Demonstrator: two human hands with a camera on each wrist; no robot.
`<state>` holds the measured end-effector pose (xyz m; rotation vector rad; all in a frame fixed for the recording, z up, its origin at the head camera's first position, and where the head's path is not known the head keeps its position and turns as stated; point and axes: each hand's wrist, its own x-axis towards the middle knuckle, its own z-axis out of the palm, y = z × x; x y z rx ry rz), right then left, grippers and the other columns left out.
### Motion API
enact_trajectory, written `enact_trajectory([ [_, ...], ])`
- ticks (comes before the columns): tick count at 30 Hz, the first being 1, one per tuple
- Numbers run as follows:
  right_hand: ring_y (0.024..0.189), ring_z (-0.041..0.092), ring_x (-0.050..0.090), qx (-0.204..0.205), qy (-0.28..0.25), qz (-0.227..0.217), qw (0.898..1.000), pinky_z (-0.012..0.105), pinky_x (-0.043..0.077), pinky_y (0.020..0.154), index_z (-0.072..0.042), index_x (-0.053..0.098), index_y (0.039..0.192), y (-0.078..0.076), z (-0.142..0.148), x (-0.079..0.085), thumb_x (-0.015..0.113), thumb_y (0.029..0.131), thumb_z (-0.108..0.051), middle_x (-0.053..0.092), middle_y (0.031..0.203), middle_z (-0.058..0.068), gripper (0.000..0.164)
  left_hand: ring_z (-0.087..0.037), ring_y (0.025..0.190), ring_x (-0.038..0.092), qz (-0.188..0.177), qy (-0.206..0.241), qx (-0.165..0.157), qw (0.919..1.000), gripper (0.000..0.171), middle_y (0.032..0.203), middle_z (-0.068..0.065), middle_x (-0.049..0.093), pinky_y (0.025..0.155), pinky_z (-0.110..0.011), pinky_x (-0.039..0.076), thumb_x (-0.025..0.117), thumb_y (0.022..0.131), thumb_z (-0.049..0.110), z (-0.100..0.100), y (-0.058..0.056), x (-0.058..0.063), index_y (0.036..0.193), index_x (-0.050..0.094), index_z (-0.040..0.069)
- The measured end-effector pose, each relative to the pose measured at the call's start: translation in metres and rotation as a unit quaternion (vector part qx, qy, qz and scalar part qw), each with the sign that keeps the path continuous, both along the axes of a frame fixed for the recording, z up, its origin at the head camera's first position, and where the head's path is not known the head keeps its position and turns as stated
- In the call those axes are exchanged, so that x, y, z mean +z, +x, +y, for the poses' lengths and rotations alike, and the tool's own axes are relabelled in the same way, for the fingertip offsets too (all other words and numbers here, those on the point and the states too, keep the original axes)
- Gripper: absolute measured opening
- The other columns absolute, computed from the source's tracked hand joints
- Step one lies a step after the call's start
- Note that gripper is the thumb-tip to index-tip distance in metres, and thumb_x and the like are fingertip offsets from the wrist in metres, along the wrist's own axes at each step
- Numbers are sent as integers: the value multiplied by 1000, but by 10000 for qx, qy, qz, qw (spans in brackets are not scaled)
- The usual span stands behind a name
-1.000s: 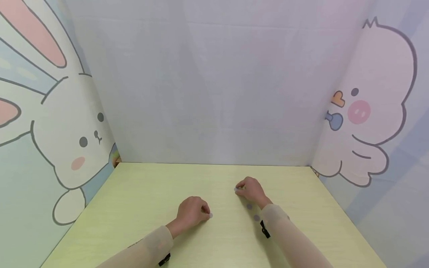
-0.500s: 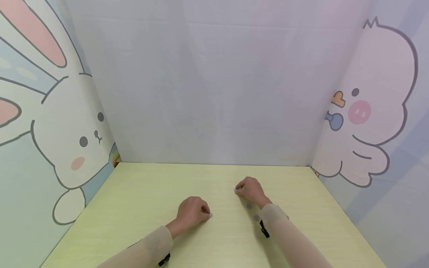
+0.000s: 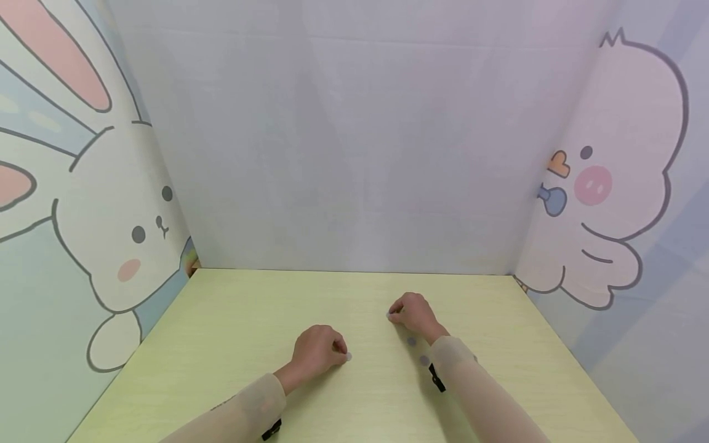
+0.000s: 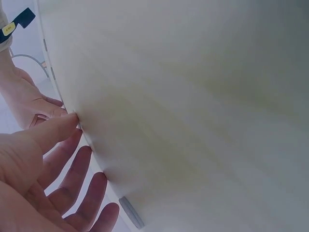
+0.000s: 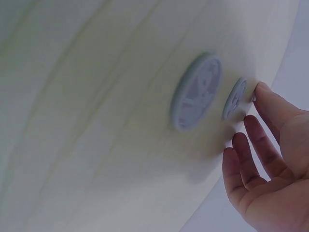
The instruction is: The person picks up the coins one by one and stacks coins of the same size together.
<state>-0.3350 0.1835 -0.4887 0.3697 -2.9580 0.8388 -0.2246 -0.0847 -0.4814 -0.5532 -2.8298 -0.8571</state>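
Observation:
In the head view, my left hand (image 3: 317,352) is low over the table, left of centre. Its thumb and forefinger pinch a small round grey disc (image 3: 349,356). Farther back and to the right, my right hand (image 3: 415,315) pinches another such disc (image 3: 389,315) by its edge. Two more grey discs, a farther one (image 3: 412,341) and a nearer one (image 3: 424,360), lie flat below the right wrist. The right wrist view shows a raised pattern on the larger-looking disc (image 5: 197,92). A thick-edged disc (image 4: 131,212) lies beyond the left little finger in the left wrist view.
A pale yellow wood-grain table (image 3: 249,301) spreads under both hands. Behind it hangs a plain light curtain (image 3: 354,154). Side panels carry a rabbit drawing (image 3: 111,215) on the left and a chick-like drawing (image 3: 626,154) on the right.
The right hand's fingertips and disc have shifted very slightly toward the front. The left hand and the two discs under the right wrist look unmoved.

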Motion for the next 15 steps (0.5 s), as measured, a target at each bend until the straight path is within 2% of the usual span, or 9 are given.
enact_trajectory([
  [6,86,16,68,180,45,134,9997,40,58,81,-10,85,90,0,1,1,87,89,-14,77,91,-1,5,-6,73,59,33,-3,-20,10000,17,77,12,71,63,-28,47,92,82,22,-1,0,-1,74,78,23],
  [15,76,11,63,587,401,590,9957,35,56,75,-11,83,84,0,-1,0,87,88,-10,74,83,-3,6,-6,74,60,52,7,-31,10000,17,77,12,70,63,-28,48,93,82,21,-2,0,-1,73,78,23],
])
